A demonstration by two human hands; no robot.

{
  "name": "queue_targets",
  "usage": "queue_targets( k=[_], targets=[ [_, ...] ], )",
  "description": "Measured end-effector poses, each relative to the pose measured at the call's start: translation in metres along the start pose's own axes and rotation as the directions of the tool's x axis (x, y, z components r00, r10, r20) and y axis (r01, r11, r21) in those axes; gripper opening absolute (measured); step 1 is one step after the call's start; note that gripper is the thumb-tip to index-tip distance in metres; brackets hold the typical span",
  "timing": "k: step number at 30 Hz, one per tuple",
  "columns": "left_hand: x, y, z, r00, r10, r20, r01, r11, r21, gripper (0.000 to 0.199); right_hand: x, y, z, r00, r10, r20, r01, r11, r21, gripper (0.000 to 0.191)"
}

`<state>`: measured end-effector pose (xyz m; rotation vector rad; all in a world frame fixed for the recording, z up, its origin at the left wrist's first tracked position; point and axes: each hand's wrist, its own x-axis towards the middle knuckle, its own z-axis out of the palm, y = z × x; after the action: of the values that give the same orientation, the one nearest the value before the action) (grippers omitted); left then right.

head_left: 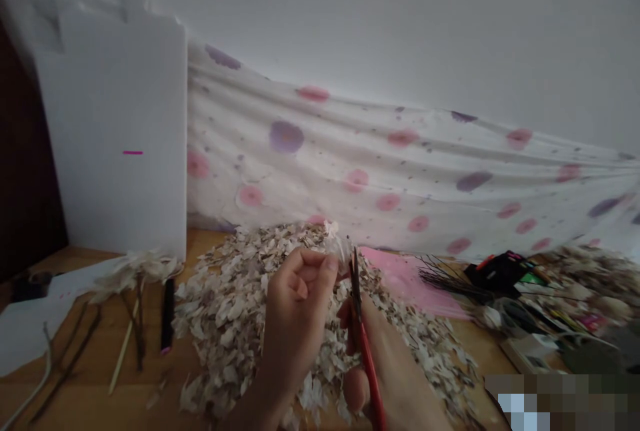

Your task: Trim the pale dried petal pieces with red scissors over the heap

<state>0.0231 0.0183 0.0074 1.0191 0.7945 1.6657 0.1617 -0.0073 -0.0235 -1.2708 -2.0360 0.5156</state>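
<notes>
My left hand [301, 311] pinches a thin, whitish, partly see-through petal-like piece [339, 248] between thumb and fingers. Around the red handles of a pair of scissors [367, 358], my right hand [383, 351] is closed. The dark blades point up and stand right beside the pale piece; whether they touch it I cannot tell. Beneath both hands spreads a big heap of dry, pale petal-like flakes [225, 311] on the wooden table [195, 244].
A white board [120, 118] stands at the left; before it lie pale flowers [135, 271] on stems and a black marker [167, 318]. To the right are a pink sheet [415, 284], dark thin twigs [435, 278] and a black pouch [500, 274]. Flowered cloth [330, 151] hangs behind.
</notes>
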Motion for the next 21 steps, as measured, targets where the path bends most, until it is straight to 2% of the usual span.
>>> queue_targets(
  k=[6, 12, 16, 21],
  targets=[
    [-0.0025, 0.0035, 0.0033, 1.000, 0.007, 0.028, -0.008, 0.999, 0.040, 0.019, 0.0003, -0.0070, -0.0039, 1.000, 0.020, -0.003, -0.020, 1.000, -0.019, 0.101],
    [-0.0033, 0.0047, 0.0056, 0.999, 0.032, 0.039, -0.035, 0.996, 0.086, 0.018, 0.0009, -0.0092, -0.0062, 0.999, 0.045, 0.015, -0.045, 0.999, 0.026, 0.109],
    [-0.0012, 0.0068, 0.0043, 0.998, 0.049, 0.027, -0.052, 0.992, 0.115, 0.018, 0.0049, -0.0101, -0.0068, 0.997, 0.065, 0.032, -0.067, 0.995, 0.078, 0.104],
    [-0.0004, 0.0089, -0.0009, 0.997, 0.035, 0.071, -0.044, 0.990, 0.133, 0.017, 0.0061, -0.0092, -0.0095, 0.994, 0.105, 0.043, -0.107, 0.992, 0.064, 0.092]
  ],
)
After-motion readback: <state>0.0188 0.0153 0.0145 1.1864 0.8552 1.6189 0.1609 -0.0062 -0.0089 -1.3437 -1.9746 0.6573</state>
